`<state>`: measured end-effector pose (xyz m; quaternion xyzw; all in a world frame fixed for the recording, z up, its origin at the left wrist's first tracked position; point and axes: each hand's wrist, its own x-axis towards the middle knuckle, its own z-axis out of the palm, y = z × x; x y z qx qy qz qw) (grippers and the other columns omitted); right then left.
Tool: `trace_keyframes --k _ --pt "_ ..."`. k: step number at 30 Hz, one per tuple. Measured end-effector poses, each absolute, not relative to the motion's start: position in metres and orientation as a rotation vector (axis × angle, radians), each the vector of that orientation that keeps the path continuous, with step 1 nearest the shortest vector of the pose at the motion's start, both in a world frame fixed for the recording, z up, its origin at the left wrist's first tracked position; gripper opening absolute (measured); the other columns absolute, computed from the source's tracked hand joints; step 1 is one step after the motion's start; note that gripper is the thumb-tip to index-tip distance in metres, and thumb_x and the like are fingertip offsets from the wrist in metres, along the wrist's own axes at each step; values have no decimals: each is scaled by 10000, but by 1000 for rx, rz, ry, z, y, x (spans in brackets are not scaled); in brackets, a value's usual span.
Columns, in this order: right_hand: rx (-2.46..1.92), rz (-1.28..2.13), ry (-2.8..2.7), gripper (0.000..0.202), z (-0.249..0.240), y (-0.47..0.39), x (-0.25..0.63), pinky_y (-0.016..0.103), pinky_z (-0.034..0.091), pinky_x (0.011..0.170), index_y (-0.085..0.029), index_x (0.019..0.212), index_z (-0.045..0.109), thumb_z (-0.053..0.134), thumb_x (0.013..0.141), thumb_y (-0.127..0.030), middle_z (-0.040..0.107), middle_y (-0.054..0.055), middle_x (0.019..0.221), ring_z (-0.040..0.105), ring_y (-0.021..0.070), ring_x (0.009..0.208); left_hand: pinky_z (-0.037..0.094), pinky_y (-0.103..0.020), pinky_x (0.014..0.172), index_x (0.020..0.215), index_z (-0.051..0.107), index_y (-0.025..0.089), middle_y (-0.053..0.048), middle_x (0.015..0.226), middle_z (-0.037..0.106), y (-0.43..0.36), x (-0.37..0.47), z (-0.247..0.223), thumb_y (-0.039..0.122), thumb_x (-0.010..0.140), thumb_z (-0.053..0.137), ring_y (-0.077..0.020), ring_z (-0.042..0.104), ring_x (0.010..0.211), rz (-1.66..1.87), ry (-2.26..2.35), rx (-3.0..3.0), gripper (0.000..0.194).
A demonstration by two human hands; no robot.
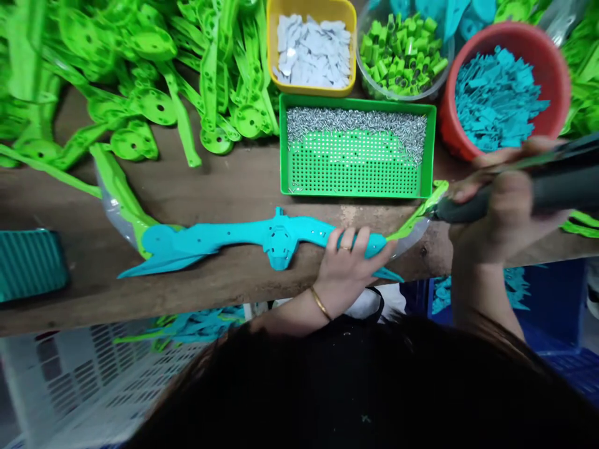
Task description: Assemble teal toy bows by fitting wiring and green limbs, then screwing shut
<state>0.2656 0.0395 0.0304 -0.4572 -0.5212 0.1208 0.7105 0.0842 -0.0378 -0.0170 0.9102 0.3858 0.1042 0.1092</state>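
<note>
A toy bow (pixel 224 234) with a blue middle and green, clear-edged limbs lies along the front of the wooden table. My left hand (pixel 349 259) presses on the bow's right part, its fingers bent over the blue plastic. In my right hand (pixel 500 206) is a dark power screwdriver (pixel 538 193), fingers wrapped round its body. The screwdriver's tip meets the green right limb (pixel 412 218), or is very close to it. Just behind the bow stands a green basket (pixel 358 195) with small metal screws (pixel 346 118).
Green plastic parts (pixel 140 100) are heaped at the back left. Behind the screws stand a yellow tub (pixel 311 90) of pale pieces, a clear tub (pixel 406 93) of green tubes and a red bowl (pixel 556 81) of blue pieces. Crates (pixel 84 380) sit below the table's front edge.
</note>
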Motion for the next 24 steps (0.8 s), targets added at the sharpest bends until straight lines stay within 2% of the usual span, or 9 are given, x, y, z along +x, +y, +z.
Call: trace_keyframes --k 4,7,9,15,19,21,22,24 --pt "-946 45 -1003 135 28 88 257 223 356 410 -260 962 617 617 885 -372 631 -46 857 501 36 478 338 -574 1100 1402 513 268 -170 1445 495 -41 90 -1 648 689 773 -357 445 1298 212 1060 2677 849" --pt "-1077 -9 -990 347 9 120 251 255 404 452 -228 948 523 592 879 -561 588 -22 864 463 34 470 358 -504 1102 1485 414 147 -182 1487 455 -40 109 3 582 749 756 -330 447 1282 156 961 2671 921" --pt "-1099 1 -1001 446 -1 129 249 263 402 446 -226 921 509 582 845 -659 588 -25 818 445 38 454 379 -459 1077 1507 374 106 -187 1472 468 -38 120 1 546 779 738 -313 484 1225 127 933 2654 925" --pt "-936 55 -970 511 -2 127 248 260 373 386 -202 877 565 718 725 -664 601 -42 721 457 44 406 377 -438 1048 1516 353 98 -185 1418 503 -35 122 -3 546 777 737 -309 506 1166 135 948 2649 946" --pt "-1173 136 -1096 588 -11 127 252 313 484 520 -232 914 524 534 771 -803 586 -20 750 476 76 481 366 -438 1058 1507 345 46 -200 1413 500 -35 123 -2 579 763 737 -309 498 1172 103 966 2655 996" --pt "-1227 107 -1128 606 -15 129 253 324 500 536 -251 916 517 485 766 -837 602 -6 782 482 84 502 380 -430 1032 1496 360 48 -203 1391 512 -35 124 -1 590 751 744 -308 506 1154 102 977 2657 998" --pt "-1202 81 -1124 585 -14 130 253 315 494 512 -255 905 523 511 765 -822 614 -4 797 480 79 495 391 -422 1009 1492 369 55 -201 1366 527 -35 124 0 592 744 750 -304 517 1131 100 983 2656 997" --pt "-1075 45 -1083 466 -2 127 252 273 457 445 -245 893 547 613 801 -697 639 -13 813 473 52 461 403 -412 972 1483 384 66 -195 1297 562 -36 123 1 589 733 761 -298 537 1079 96 992 2659 988"
